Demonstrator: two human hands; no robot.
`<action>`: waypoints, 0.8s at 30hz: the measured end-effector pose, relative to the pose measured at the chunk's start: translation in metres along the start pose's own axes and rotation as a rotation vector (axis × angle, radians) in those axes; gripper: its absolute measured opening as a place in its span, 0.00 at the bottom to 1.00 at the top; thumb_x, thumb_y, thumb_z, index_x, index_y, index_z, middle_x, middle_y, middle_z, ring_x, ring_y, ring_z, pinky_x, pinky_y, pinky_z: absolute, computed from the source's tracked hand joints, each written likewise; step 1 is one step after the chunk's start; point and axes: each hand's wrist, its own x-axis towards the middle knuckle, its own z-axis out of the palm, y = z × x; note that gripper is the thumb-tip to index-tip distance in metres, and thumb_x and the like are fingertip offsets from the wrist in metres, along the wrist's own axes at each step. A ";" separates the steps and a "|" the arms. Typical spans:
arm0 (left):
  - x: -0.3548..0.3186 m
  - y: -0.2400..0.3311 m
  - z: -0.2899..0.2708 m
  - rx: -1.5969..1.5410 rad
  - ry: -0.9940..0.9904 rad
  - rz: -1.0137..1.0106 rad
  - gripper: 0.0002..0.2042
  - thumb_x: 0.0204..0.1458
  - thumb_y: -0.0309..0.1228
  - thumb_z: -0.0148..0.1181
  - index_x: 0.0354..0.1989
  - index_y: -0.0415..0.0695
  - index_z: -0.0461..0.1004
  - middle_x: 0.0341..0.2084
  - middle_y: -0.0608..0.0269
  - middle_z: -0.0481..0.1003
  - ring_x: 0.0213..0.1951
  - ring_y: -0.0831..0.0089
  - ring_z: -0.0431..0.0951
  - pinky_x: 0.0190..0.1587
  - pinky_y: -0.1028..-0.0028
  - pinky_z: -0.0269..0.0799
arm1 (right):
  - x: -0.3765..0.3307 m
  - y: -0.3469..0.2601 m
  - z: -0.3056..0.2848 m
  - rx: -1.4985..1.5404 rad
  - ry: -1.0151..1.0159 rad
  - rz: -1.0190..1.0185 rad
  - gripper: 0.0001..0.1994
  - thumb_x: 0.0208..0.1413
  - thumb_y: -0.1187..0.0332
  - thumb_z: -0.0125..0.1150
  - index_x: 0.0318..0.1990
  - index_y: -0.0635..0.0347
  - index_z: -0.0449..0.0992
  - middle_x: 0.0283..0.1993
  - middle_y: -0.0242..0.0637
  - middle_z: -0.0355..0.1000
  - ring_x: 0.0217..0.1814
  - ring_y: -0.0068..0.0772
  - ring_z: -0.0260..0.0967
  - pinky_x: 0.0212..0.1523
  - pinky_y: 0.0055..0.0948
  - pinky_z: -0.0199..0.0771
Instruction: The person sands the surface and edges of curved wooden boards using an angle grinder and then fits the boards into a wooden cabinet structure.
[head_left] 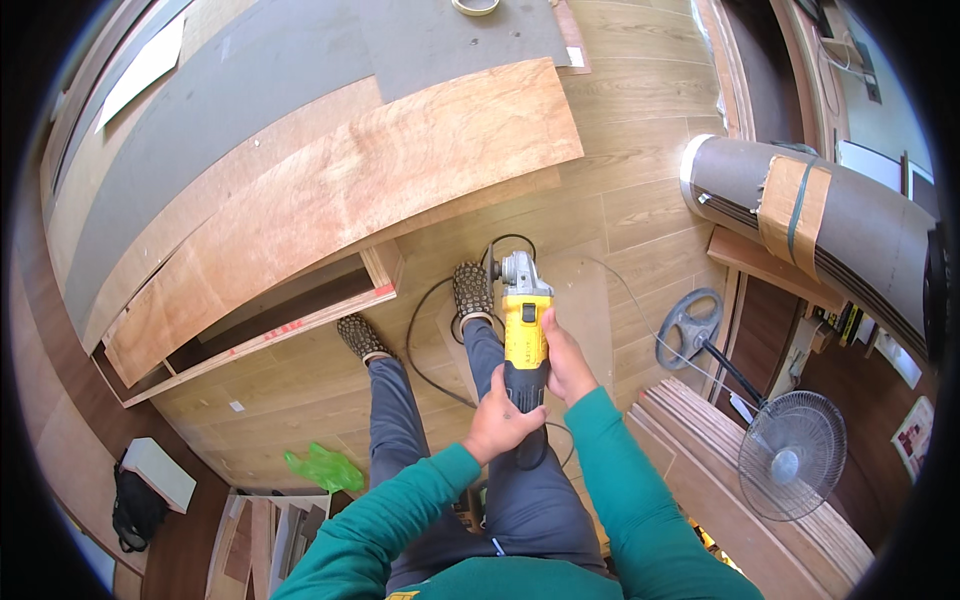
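Observation:
A yellow and black angle grinder (526,330) with a grey metal head is held upright in the picture, in front of my legs. My left hand (503,420) wraps round its black rear grip. Higher up, my right hand (566,362) grips the yellow body from the right side, thumb near the switch. The disc (493,270) at the head's left side shows edge-on above my right foot. A black power cord (412,345) loops over the floor beside my feet. Ahead on the left, a long plywood strip (380,190) lies on top of a wooden frame (300,325).
A standing fan (790,455) lies tilted on stacked boards (700,450) at the right, its round base (690,328) toward the floor. Behind it rests a large grey roll (850,205). A green plastic bag (325,468) and a box of wood offcuts (255,545) sit lower left.

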 end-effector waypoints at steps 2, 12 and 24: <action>0.004 -0.008 0.001 -0.051 -0.029 0.051 0.46 0.46 0.42 0.74 0.67 0.31 0.52 0.47 0.37 0.77 0.50 0.47 0.81 0.55 0.59 0.75 | -0.010 0.001 -0.004 -0.003 -0.080 -0.003 0.26 0.64 0.52 0.66 0.56 0.66 0.73 0.45 0.38 0.79 0.47 0.30 0.79 0.51 0.33 0.80; -0.004 -0.026 -0.064 0.149 -0.061 -0.035 0.39 0.59 0.44 0.67 0.73 0.36 0.56 0.55 0.38 0.75 0.54 0.52 0.80 0.57 0.61 0.74 | 0.041 -0.069 0.021 -0.320 0.101 -0.340 0.21 0.50 0.77 0.74 0.51 0.64 0.72 0.38 0.35 0.77 0.37 0.26 0.76 0.39 0.29 0.79; -0.132 -0.154 -0.132 0.682 0.236 -0.364 0.29 0.54 0.50 0.64 0.60 0.43 0.76 0.66 0.47 0.68 0.67 0.47 0.67 0.69 0.54 0.62 | 0.178 -0.161 0.029 -0.981 0.556 -0.749 0.28 0.44 0.57 0.77 0.45 0.70 0.71 0.42 0.56 0.79 0.44 0.57 0.78 0.47 0.45 0.77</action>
